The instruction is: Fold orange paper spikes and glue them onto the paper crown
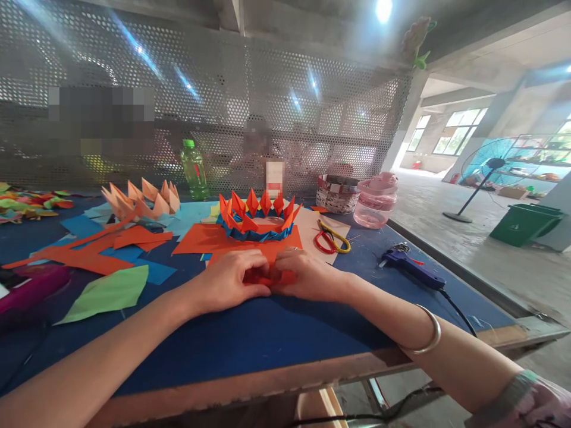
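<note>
Pinching a small orange paper piece (267, 277) with both hands: left hand (227, 279) curled over its left end, fingers pressed together on it; right hand (307, 276) closed on its right end, thumb and fingertips tight against the fold, silver bangle (429, 333) on that wrist. Held low over the blue table (267, 342), just in front of the orange-and-blue paper crown (259, 223), hands close together over the piece.

Writing: none large enough to read; band on the pink jar (376, 202) too small to make out.

Under the crown, flat orange sheets (200, 239). Right of the crown, red-and-yellow scissors (330, 239) on a pale sheet; farther right, blue glue gun (413, 266) with black cord. Behind and right of the crown, woven basket (338, 196), contents hidden by its rim; just beside it the jar, lidded, translucent, contents unclear. Behind and left of the crown, green bottle (194, 169), capped, upright; nearer on that side, peach paper crown (140, 201). Well left and in front of the crown, green paper leaf (109, 292) lying flat.
</note>
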Motion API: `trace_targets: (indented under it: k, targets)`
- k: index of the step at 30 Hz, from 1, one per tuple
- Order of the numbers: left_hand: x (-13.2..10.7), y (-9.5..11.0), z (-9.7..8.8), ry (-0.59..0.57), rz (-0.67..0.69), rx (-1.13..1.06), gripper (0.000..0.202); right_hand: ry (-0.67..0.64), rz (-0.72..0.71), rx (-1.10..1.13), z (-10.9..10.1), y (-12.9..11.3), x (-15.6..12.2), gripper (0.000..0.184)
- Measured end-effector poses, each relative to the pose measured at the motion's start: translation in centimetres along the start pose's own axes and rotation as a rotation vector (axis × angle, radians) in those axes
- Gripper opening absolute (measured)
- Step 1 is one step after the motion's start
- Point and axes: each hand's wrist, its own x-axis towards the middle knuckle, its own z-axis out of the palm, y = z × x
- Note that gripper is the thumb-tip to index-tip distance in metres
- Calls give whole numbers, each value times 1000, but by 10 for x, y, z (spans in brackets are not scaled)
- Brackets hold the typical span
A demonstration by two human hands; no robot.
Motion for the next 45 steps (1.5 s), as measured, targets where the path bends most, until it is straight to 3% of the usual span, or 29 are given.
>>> trace_targets:
  k: [6, 9, 16, 23, 35, 45]
  targets:
    - [-1, -1, -5, -100, 5, -111, 13, -258, 127, 265, -16, -1, -4, 17]
    - [-3, -2, -6, -140, -18, -226, 9, -342, 120, 339, -21, 3, -5, 13]
    - [0, -3, -2, -118, -30, -233, 19, -187, 233, 209, -15, 13, -2, 11]
    - [0, 0, 4, -26, -100, -151, 30, -203, 282, 226, -14, 15, -2, 20]
    - [3, 10, 4, -80, -213, -131, 31, -227, 305, 274, -12, 19, -2, 33]
    - [5, 1, 14, -36, -263, -119, 25, -241, 297, 279, -14, 17, -1, 24]
